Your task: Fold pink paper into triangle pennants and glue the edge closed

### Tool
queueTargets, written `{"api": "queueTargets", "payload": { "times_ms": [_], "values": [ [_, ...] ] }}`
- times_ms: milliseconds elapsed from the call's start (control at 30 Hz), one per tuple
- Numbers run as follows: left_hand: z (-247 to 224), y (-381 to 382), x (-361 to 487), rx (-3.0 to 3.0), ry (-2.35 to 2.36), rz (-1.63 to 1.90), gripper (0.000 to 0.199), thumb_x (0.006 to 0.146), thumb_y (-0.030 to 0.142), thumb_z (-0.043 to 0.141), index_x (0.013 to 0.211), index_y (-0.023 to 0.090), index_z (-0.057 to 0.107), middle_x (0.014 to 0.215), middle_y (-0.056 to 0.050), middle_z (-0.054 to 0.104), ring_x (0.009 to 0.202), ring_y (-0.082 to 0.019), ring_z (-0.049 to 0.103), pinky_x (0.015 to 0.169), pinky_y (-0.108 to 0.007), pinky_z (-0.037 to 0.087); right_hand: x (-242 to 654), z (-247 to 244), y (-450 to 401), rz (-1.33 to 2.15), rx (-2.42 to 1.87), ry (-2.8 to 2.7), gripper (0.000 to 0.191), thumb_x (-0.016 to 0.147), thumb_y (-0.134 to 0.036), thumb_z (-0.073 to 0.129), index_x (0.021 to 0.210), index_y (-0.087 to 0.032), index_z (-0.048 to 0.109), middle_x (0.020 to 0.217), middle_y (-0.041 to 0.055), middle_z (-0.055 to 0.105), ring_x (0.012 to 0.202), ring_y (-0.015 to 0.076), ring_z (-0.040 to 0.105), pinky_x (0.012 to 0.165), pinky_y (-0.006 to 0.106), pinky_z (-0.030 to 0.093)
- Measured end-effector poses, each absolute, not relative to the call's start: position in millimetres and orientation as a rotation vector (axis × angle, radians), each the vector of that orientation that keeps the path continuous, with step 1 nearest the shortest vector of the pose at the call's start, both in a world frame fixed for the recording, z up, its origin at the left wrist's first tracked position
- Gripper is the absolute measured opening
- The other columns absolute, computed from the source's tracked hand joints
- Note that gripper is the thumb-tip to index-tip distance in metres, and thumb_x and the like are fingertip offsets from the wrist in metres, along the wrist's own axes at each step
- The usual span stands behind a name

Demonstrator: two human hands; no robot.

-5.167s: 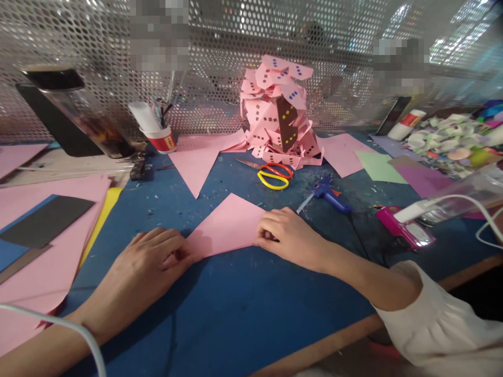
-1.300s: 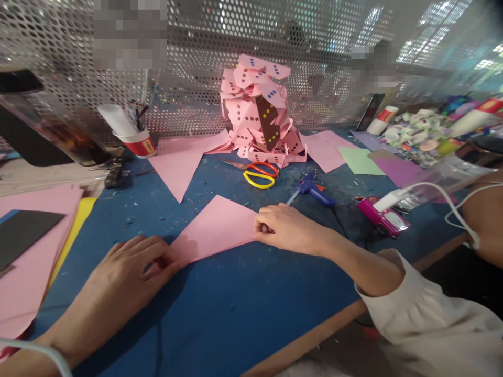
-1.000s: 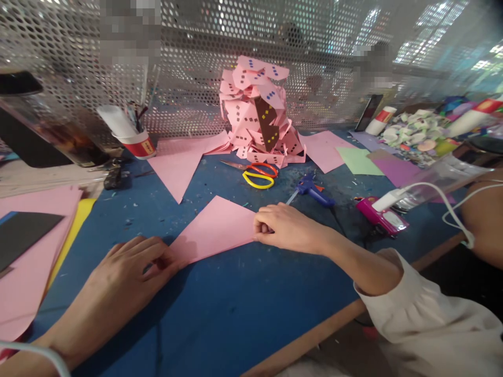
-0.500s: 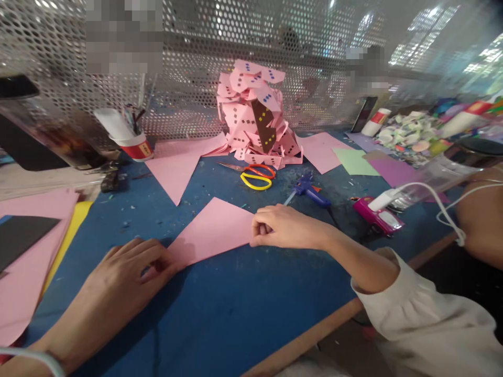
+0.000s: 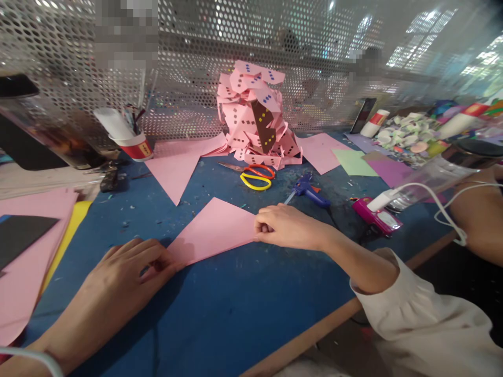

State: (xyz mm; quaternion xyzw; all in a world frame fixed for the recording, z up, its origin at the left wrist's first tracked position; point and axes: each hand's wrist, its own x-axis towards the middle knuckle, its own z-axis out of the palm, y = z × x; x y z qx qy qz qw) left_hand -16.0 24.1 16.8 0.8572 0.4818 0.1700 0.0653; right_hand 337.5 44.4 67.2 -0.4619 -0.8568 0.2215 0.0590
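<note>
A folded sheet of pink paper point(image 5: 216, 230) lies on the blue tabletop, one corner pointing away from me. My left hand point(image 5: 135, 269) pinches its left corner between thumb and fingers. At the opposite corner, my right hand point(image 5: 283, 226) is closed on the paper, fingers curled. The paper's two end tips are hidden under my fingers. Beyond it rest scissors point(image 5: 255, 177) with red and yellow handles. Just past my right hand is a blue glue gun point(image 5: 308, 191) with a clear stick.
A pile of folded pink paper pieces with dots point(image 5: 243, 115) stands by the perforated metal screen. Pink sheets point(image 5: 39, 251) lie at left, near a paper cup point(image 5: 135, 146) and a drink cup point(image 5: 58, 131). On the right are a magenta device point(image 5: 377, 215) with a white cable and another person's arm point(image 5: 479, 214).
My right hand has shifted very slightly to the right along the paper's edge. The left hand and the other things stay practically where they were.
</note>
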Motion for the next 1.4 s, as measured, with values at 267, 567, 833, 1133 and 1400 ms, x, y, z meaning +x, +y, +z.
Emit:
{"api": "queueTargets", "payload": {
  "times_ms": [267,567,833,1133,1400],
  "values": [
    [5.9,27.2,-23.9,2.612,1.456,0.503,0.042,0.095,0.065,0.052,0.079,0.028,0.063,0.077,0.002,0.066,0.078,-0.022,0.062,0.08,-0.036,0.039,338.6,70.6,42.9,0.651,-1.44,-2.605,0.012,0.091,-0.023,0.065,0.08,-0.02,0.066,0.086,0.0009,0.073,0.077,0.0147,0.064,0.071,0.028,0.035],
    [0.2,29.8,-28.5,2.552,1.56,0.396,0.045,0.095,0.067,0.047,0.078,0.029,0.065,0.08,0.001,0.068,0.079,-0.022,0.063,0.08,-0.036,0.041,339.3,71.7,43.6,0.647,-1.419,-2.627,0.016,0.093,-0.028,0.067,0.079,-0.02,0.064,0.086,0.0008,0.073,0.076,0.0147,0.063,0.067,0.028,0.033],
    [-3.8,32.4,-30.7,2.57,1.547,0.458,0.048,0.093,0.07,0.048,0.077,0.028,0.064,0.077,0.002,0.067,0.075,-0.022,0.063,0.079,-0.035,0.04,342.5,71.7,43.7,0.643,-1.414,-2.64,0.017,0.093,-0.029,0.066,0.079,-0.02,0.063,0.086,0.0003,0.071,0.074,0.0134,0.059,0.066,0.028,0.032],
    [17.8,26.9,-17.0,2.557,1.483,0.473,0.049,0.094,0.07,0.047,0.076,0.027,0.064,0.077,0.001,0.067,0.077,-0.023,0.062,0.08,-0.035,0.039,348.5,76.3,50.6,0.848,-1.431,-2.575,0.024,0.099,-0.028,0.056,0.082,-0.019,0.071,0.09,0.0043,0.075,0.083,0.0173,0.066,0.071,0.028,0.037],
    [19.1,25.3,-17.1,2.574,1.483,0.478,0.046,0.096,0.066,0.047,0.077,0.027,0.064,0.078,0.001,0.068,0.076,-0.023,0.062,0.079,-0.036,0.038,347.8,74.7,50.0,0.845,-1.376,-2.557,0.029,0.099,-0.043,0.063,0.086,-0.02,0.073,0.09,0.0037,0.076,0.082,0.0172,0.066,0.07,0.027,0.038]
  ]
}}
